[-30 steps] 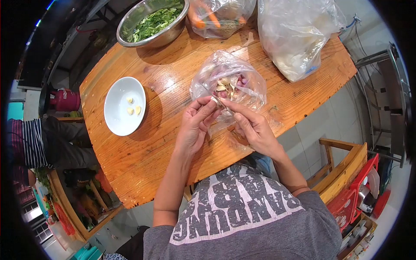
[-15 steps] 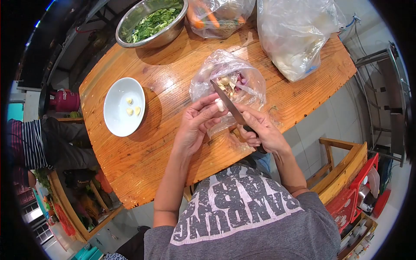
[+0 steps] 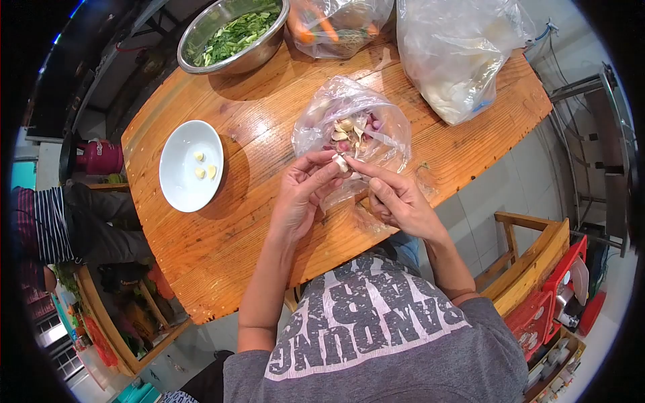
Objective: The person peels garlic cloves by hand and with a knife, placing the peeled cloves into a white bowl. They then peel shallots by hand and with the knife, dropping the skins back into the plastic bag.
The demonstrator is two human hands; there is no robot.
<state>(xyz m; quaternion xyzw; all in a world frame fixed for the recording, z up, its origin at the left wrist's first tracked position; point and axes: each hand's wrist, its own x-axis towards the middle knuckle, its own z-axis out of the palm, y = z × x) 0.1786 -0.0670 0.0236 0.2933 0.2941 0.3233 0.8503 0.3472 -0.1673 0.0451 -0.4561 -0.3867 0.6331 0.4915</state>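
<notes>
My left hand (image 3: 301, 195) pinches a white garlic clove (image 3: 341, 163) between thumb and fingers, above the near edge of an open plastic bag (image 3: 396, 127). My right hand (image 3: 403, 205) reaches in from the right, its index fingertip at the clove and its other fingers curled. Whatever those curled fingers hold is hidden; no knife blade can be made out. Inside the bag lie garlic peels (image 3: 349, 126) and small purple-red bulbs (image 3: 375, 123). A white bowl (image 3: 176, 164) to the left holds several pale peeled cloves (image 3: 200, 173).
On the wooden table (image 3: 262, 258), a metal bowl (image 3: 259, 60) of chopped greens stands at the back left. Beside it are a bag with carrots (image 3: 329, 30) and a large plastic bag (image 3: 450, 60). Another person (image 3: 57, 221) stands at the far left. A wooden stool (image 3: 531, 262) is at right.
The knife blade seen earlier in my right hand no longer shows. My right index finger has stretched out to the clove, which my left hand still holds in nearly the same place.
</notes>
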